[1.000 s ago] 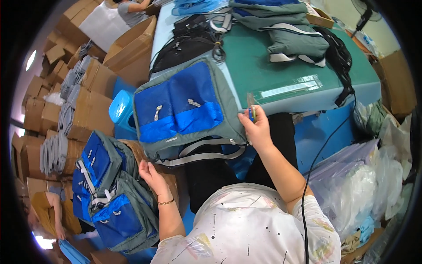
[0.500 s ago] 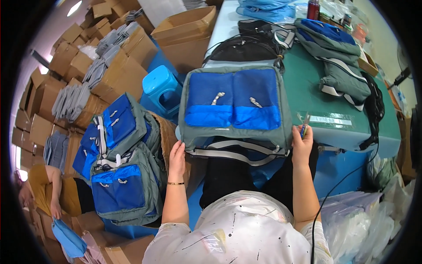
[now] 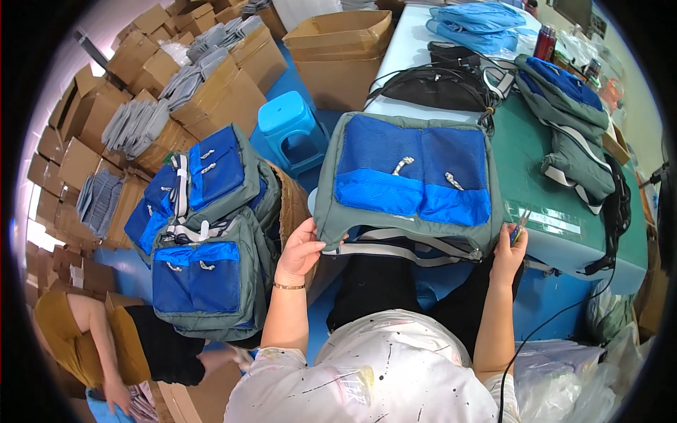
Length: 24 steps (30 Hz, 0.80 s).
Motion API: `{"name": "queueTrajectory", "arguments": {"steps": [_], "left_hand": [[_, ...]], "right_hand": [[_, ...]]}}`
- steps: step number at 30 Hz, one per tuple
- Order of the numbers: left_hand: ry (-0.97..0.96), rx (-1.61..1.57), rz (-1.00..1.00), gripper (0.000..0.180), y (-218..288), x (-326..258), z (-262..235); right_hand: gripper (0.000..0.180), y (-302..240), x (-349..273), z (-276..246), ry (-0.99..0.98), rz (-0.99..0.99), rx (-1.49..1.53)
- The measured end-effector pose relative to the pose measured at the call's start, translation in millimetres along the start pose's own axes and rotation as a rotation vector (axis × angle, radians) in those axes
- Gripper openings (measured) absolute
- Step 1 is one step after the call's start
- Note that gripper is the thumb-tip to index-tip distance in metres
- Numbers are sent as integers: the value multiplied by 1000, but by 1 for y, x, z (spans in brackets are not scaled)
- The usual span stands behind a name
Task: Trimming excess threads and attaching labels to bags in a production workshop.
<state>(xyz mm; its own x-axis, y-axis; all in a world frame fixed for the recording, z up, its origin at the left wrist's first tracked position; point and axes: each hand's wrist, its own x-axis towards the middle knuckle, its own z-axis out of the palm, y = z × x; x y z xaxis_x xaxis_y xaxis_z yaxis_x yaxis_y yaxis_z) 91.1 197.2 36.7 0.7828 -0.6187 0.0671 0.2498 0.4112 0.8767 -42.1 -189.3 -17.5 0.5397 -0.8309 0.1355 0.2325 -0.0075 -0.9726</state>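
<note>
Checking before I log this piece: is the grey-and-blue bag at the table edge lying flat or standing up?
Flat: the bag lies pocket side up on the table, both hands gripping its near edge.

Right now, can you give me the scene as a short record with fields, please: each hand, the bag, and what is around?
left hand: grips the lower left corner of the bag
right hand: at the bag's lower right corner, with a small tool in its fingers
bag: grey and blue, flat on the table, two front pockets up
stack: same kind of bags piled at the person's left
stool: blue, on the floor behind the stack
boxes: cardboard, far left
</note>
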Motion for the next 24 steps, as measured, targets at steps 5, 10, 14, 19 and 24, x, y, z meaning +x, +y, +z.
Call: {"name": "queueTrajectory", "arguments": {"steps": [5, 10, 14, 19, 24], "left_hand": [[93, 268, -46, 47, 19, -6, 8], [184, 429, -27, 48, 31, -6, 28], [13, 333, -8, 46, 31, -6, 25], [-68, -159, -246, 41, 7, -10, 13], [278, -38, -255, 31, -17, 4, 34]], "right_hand": [[15, -2, -1, 0, 20, -6, -19], [14, 4, 2, 0, 33, -28, -34], [13, 2, 2, -2, 8, -16, -44], [14, 0, -3, -1, -20, -23, -37], [14, 6, -3, -4, -7, -24, -56]]}}
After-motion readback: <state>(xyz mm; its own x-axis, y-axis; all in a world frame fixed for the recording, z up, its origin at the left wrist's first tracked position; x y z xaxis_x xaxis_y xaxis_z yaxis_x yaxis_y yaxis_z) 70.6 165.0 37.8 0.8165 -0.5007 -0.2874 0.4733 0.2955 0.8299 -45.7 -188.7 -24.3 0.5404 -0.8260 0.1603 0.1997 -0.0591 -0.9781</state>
